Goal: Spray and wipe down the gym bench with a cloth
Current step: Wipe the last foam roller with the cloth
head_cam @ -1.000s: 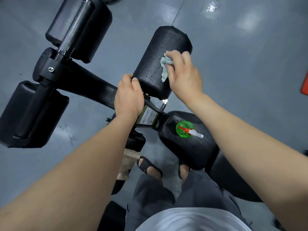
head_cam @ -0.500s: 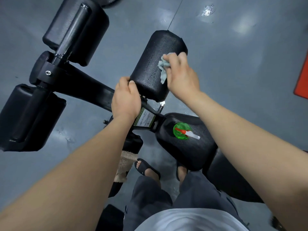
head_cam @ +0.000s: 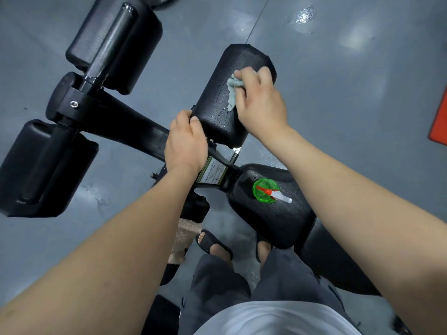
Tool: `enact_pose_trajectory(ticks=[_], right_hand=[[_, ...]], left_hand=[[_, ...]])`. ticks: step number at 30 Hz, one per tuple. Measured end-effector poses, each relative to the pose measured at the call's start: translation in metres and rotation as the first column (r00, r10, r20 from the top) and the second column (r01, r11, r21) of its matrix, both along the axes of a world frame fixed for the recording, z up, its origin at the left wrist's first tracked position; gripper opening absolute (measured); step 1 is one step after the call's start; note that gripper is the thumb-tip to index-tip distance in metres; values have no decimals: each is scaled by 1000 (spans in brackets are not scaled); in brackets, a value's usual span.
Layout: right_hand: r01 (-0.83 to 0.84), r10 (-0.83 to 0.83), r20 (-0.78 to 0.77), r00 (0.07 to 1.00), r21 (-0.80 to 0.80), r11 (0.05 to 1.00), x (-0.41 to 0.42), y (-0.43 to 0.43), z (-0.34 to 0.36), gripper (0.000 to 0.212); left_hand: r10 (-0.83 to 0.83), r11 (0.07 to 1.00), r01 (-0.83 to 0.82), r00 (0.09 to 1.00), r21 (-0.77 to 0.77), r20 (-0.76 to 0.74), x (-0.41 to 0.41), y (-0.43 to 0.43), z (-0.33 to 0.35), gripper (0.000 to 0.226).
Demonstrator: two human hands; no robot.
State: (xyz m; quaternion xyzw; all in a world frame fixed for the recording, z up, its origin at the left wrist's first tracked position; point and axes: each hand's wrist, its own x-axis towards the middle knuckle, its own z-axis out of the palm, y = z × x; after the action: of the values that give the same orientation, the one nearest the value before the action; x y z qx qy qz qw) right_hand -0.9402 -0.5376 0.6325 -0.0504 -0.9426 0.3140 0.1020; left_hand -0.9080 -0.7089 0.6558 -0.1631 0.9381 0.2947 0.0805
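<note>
**Cloth on the wet roller pad, sprayer parked on the seat**

A translucent green spray bottle stands upright on the black seat pad of the gym bench. It is seen from straight above, with its red trigger and white nozzle pointing right. How much liquid it holds cannot be told from this angle.

The right hand bunches a pale grey-green cloth under curled fingers and presses it against the far part of a black foam roller pad, whose surface is beaded with droplets. The left hand grips the near end of the same pad, its fingers hooked over the edge. Just below that hand, a white and green label sits on the black frame.

Two larger black pads lie to the left, one at the top and one lower down, joined by a metal bar.

The floor is smooth grey with a thin seam, a wet patch near the top and damp streaks under the bench. A red mat shows at the right edge. Black sandals and a beige fluffy item are beneath the bench.
</note>
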Motion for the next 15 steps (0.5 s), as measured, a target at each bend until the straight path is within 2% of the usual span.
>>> enact_pose_trajectory(ticks=[9,13,15], right_hand=[[82,-75,75,994,-95,992,24,12,-17,31],[105,-97,82,992,-98,990,26,4,-13,34],[65,-61,61,996,-65,996,29,-3,-9,35]], left_hand=[[8,1000,-8,1000,-1,6,0,1,-1,47],[13,1000,-13,1000,15,10,0,1,0,48],[14,1000,-14,1000,23,1,0,0,-1,46]])
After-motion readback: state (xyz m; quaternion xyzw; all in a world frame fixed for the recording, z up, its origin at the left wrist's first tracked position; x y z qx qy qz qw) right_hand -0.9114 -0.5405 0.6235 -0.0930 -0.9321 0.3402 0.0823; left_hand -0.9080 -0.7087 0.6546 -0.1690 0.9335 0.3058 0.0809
